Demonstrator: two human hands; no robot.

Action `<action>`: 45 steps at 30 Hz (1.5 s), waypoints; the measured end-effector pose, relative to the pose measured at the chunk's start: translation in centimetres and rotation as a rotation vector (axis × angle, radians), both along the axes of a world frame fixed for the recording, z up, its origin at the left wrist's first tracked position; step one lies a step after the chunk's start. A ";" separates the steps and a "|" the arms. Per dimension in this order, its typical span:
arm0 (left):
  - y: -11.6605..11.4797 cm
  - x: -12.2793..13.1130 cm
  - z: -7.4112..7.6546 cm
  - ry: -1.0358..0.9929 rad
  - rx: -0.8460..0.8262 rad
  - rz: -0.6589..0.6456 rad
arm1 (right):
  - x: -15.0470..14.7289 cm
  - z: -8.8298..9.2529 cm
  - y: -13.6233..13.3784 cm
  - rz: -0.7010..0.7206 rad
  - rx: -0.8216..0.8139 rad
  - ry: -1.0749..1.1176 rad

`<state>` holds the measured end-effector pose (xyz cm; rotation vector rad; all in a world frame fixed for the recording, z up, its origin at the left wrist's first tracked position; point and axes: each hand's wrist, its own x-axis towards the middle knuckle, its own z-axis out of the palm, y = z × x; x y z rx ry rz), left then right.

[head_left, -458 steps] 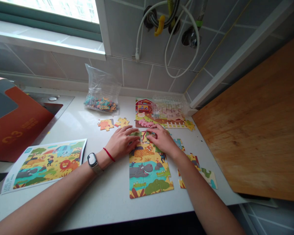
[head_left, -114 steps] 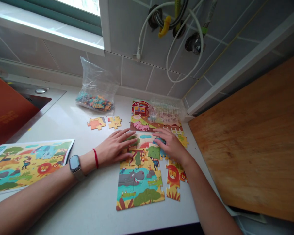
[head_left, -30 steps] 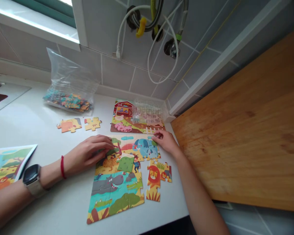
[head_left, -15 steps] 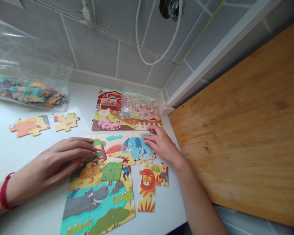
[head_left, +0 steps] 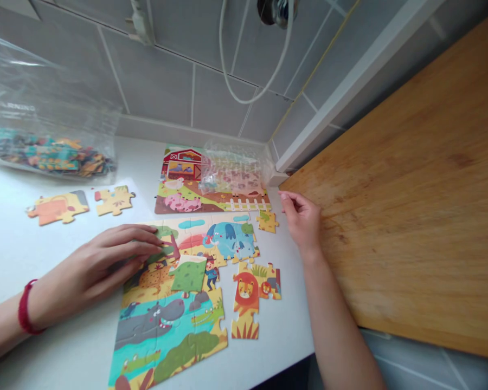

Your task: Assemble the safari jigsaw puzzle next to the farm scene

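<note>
A partly joined animal jigsaw puzzle (head_left: 174,303) lies on the white counter (head_left: 65,346). My left hand (head_left: 101,265) rests flat on its upper left part, fingers stretched out. My right hand (head_left: 303,219) hovers at the counter's right edge by the wooden board, fingers loosely curled and holding nothing. A small yellow loose piece (head_left: 267,221) lies just left of that hand. A green piece (head_left: 189,273) sits loosely on top of the puzzle. A joined lion section (head_left: 252,295) lies apart to the right.
A farm puzzle (head_left: 179,189) lies behind, partly under an empty clear bag (head_left: 236,170). Two loose pieces (head_left: 57,207) lie at the left, below a plastic bag of pieces (head_left: 44,135). A wooden board (head_left: 410,189) borders the right. A white hose (head_left: 248,81) hangs on the tiled wall.
My right hand has lifted off the elephant part and moved right toward the wooden board, uncovering the small yellow piece. My left hand stays on the puzzle.
</note>
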<state>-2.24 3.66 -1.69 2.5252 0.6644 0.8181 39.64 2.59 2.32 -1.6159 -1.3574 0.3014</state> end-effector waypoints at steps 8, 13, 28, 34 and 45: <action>0.7 -0.3 -0.3 0.023 0.075 -0.036 | 2.5 -2.1 0.0 0.206 -0.445 -0.364; 0.5 -0.4 -0.8 0.018 0.046 -0.013 | 2.6 -1.9 -0.5 0.196 -0.530 -0.405; 0.3 0.1 0.0 0.008 -0.013 -0.004 | 2.4 -2.0 0.0 0.219 -0.533 -0.337; -0.1 0.7 0.8 -0.023 -0.050 -0.012 | 3.0 -2.6 0.3 0.217 -0.518 -0.373; -0.4 0.7 1.0 0.009 -0.102 0.007 | 3.5 -3.8 0.7 0.213 -0.394 -0.307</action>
